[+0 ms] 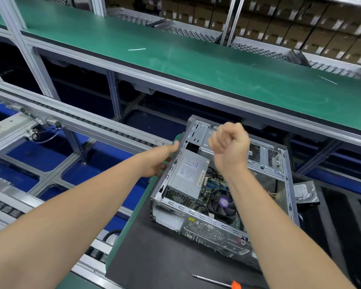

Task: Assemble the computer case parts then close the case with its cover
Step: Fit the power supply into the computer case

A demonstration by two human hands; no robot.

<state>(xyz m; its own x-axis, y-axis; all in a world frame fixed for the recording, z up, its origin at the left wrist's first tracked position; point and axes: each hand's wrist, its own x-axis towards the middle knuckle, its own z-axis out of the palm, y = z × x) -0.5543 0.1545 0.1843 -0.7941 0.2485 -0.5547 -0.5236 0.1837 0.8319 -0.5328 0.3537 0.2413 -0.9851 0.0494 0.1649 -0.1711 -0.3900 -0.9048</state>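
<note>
An open grey computer case [215, 227] lies on its side on a black mat [154, 257], with no cover on it. Inside I see a silver power supply [188, 172], a cooler fan with a purple hub [223, 202] and the metal drive cage [263, 159] at the far end. My left hand [161, 157] holds the case's left wall, thumb along its top edge, fingers down the outside. My right hand [229, 144] hovers above the drive cage, curled into a fist with nothing visible in it.
A hard drive [304, 193] lies just right of the case. A screwdriver with an orange handle [217, 283] rests on the mat at the near edge. A dark ribbed panel [342, 215] lies at the right. A green conveyor belt [196, 59] runs behind, a roller rail [92, 126] to the left.
</note>
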